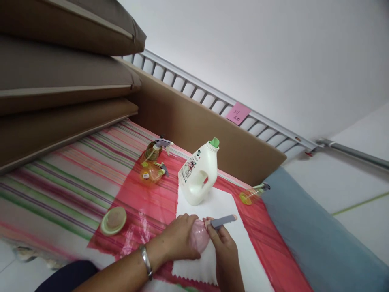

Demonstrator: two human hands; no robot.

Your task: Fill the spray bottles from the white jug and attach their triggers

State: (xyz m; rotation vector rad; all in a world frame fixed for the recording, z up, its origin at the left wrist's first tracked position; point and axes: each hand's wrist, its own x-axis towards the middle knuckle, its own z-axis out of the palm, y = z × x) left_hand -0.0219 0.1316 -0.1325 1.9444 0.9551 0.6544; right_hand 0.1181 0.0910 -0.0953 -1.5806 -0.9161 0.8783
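Note:
My left hand point(179, 242) is wrapped round a small clear pink spray bottle point(199, 236), held over a white cloth point(225, 205). My right hand point(223, 245) grips the bottle's grey spray head point(223, 221) at its top. A bracelet point(146, 261) sits on my left wrist. A white detergent jug point(199, 174) with a green cap stands upright on the cloth just beyond my hands.
Two amber spray bottles point(153, 162) lie at the back on a red plastic sheet point(139, 198). A yellow-green bottle point(252, 194) lies to the right, a round green lid point(113, 220) to the left. Brown cushions point(60, 73) are stacked at left, a cardboard panel point(197, 125) behind, blue bedding point(304, 227) at right.

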